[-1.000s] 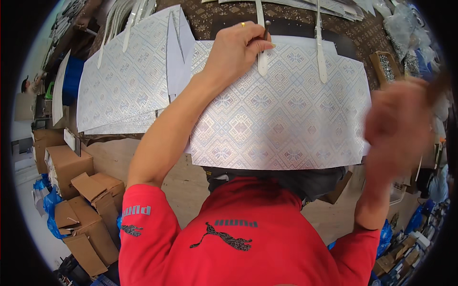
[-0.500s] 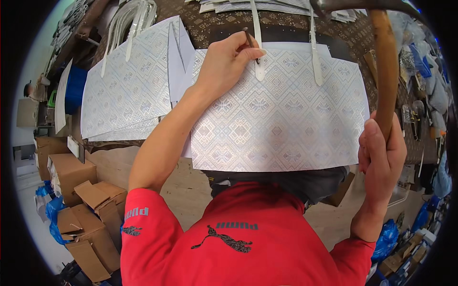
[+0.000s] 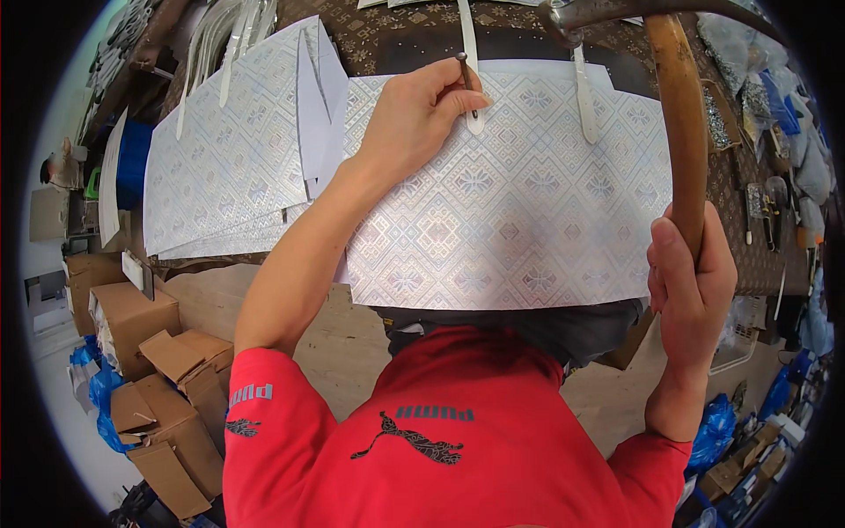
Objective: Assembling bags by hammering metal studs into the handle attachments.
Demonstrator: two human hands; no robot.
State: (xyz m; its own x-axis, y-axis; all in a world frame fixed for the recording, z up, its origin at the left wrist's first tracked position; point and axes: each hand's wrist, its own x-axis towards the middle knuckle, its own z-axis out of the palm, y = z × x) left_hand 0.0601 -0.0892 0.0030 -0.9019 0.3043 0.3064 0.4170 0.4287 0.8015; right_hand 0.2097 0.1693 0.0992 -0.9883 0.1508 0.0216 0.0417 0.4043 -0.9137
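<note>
A silver-white patterned bag panel [image 3: 493, 211] lies before me, its near edge hanging over the table's front. Two white straps lie over its far edge, a left strap [image 3: 469, 40] and a right strap [image 3: 584, 106]. My left hand [image 3: 431, 106] is closed on a slim metal punch [image 3: 466, 70], held nearly upright with its lower tip at the left strap's end. In my right hand [image 3: 695, 282] is the wooden handle of a hammer [image 3: 680, 114], raised on the right. The hammer's metal head shows at the top, above the right strap.
A stack of similar patterned panels [image 3: 229, 150] lies to the left, with clear-wrapped straps [image 3: 238, 35] at its far side. Under the panel's far edge is a dark board [image 3: 422, 53]. Small parts in a tray [image 3: 717, 114] sit on the right. Cardboard boxes [image 3: 167, 405] stand lower left.
The hammer and my right hand have shifted slightly left. My left hand keeps the punch at the left strap, now a little more upright. The whole view has shifted slightly.
</note>
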